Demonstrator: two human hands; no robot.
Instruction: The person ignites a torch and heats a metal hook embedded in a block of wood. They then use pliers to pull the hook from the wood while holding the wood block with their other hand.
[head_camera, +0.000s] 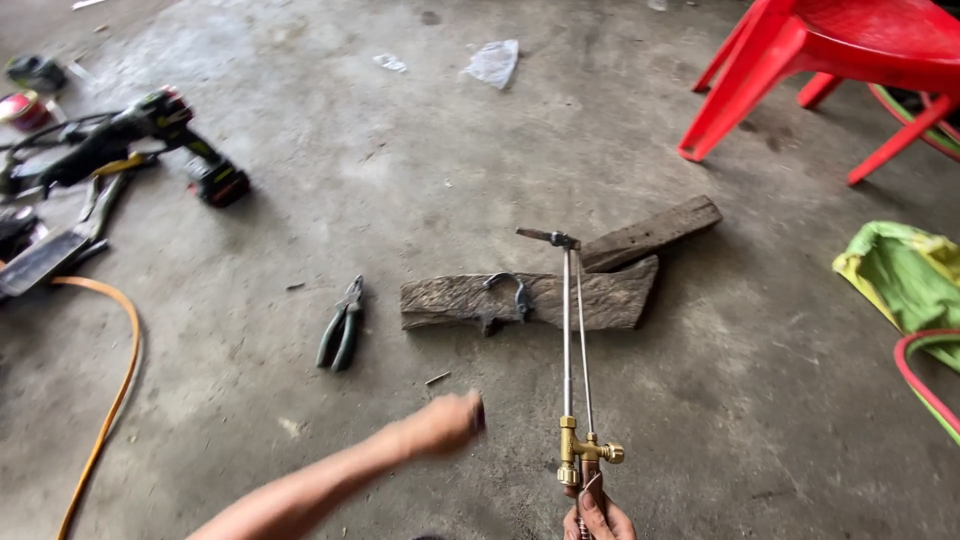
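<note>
My right hand (598, 520) grips the handle end of a long gas cutting torch (567, 340) with brass valves near the hand. Its twin metal tubes run forward, and the bent tip hovers over a dark wooden block (600, 298) on the concrete floor. A small curved metal piece (508, 290) lies on that block. My left hand (445, 422) reaches forward low over the floor, left of the torch, blurred, fingers closed around something small and dark that I cannot identify. Green-handled pliers (342, 328) lie left of the block.
A second wooden plank (652, 232) leans behind the block. A cordless drill (150, 135) and other tools lie at the far left beside an orange hose (115, 390). A red plastic chair (830, 60) stands top right. A green-yellow cloth (900, 270) and red-green hoses (925, 385) lie right.
</note>
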